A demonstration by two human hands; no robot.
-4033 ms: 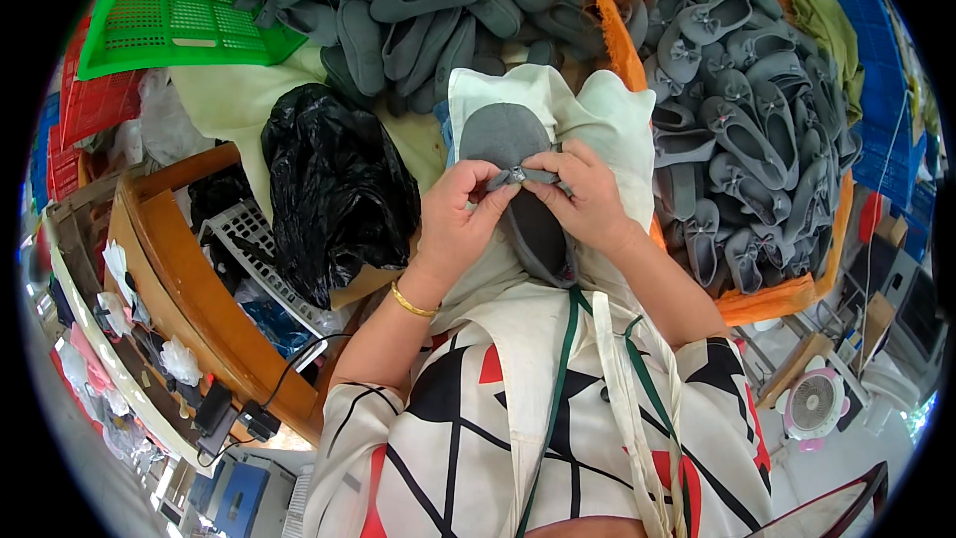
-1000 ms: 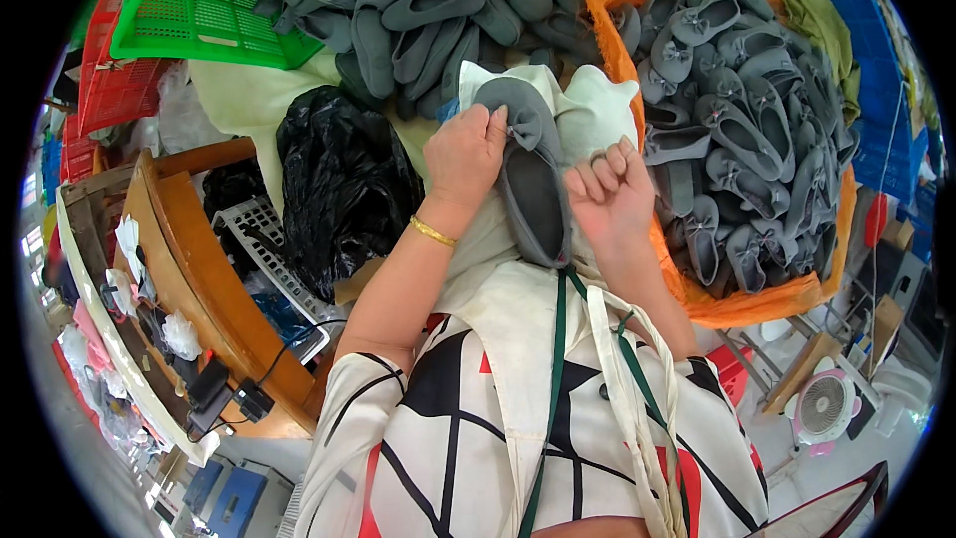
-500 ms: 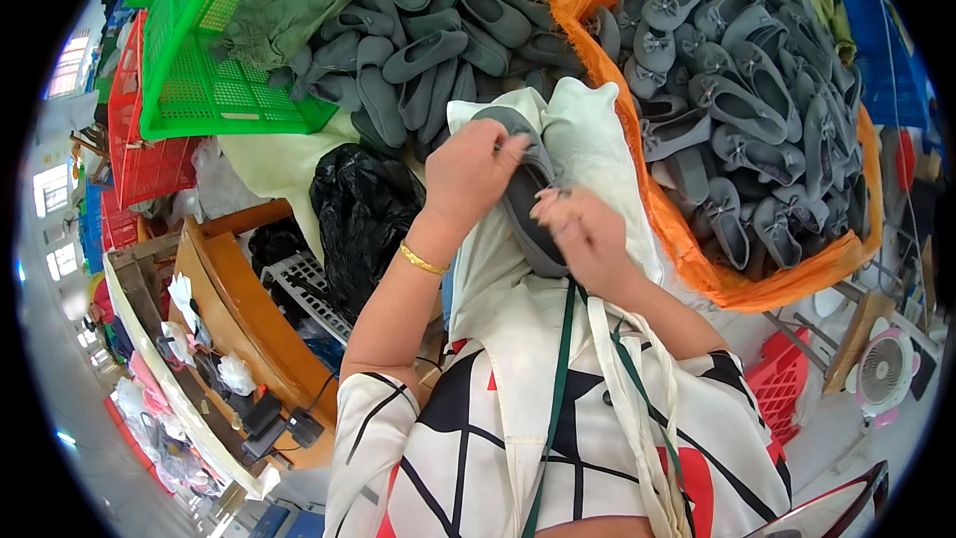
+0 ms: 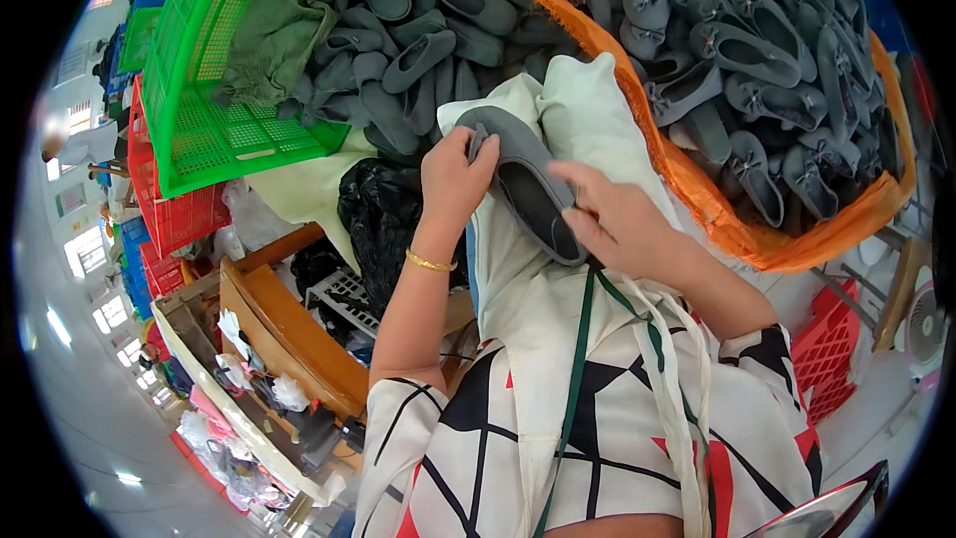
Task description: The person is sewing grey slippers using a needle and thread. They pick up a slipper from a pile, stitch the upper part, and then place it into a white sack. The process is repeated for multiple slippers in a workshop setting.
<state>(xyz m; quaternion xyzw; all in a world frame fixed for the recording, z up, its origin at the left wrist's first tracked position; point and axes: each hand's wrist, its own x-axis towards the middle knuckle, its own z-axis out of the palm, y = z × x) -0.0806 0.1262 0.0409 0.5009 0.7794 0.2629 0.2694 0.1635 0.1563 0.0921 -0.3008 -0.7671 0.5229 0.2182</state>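
Holding a grey slipper (image 4: 528,189) near the middle of the frame, we are working over a pale cloth (image 4: 588,120) that is lying under it. Our left hand (image 4: 453,179) is closing its grip on the slipper's upper end, thumb and fingers pinched around the edge. Our right hand (image 4: 617,224) is resting against the slipper's lower right side, fingers stretched flat over it; we cannot tell whether that grip is really clasping the slipper or only pressing on it. A gold bangle (image 4: 430,262) is sitting on our left wrist.

A heap of grey slippers (image 4: 418,50) is lying at the upper middle of the frame, just beyond the cloth. An orange sack (image 4: 717,209) is curving along the right side, and more grey slippers with small bows (image 4: 757,70) are filling it. A green crate (image 4: 214,90) is tilting at the upper left, with a red crate (image 4: 174,214) below it. A black plastic bag (image 4: 383,224) is bunching just left of our left forearm, and a wooden frame (image 4: 289,329) is slanting across the lower left. A green strap (image 4: 578,369) is hanging down our patterned shirt at the bottom of the frame.
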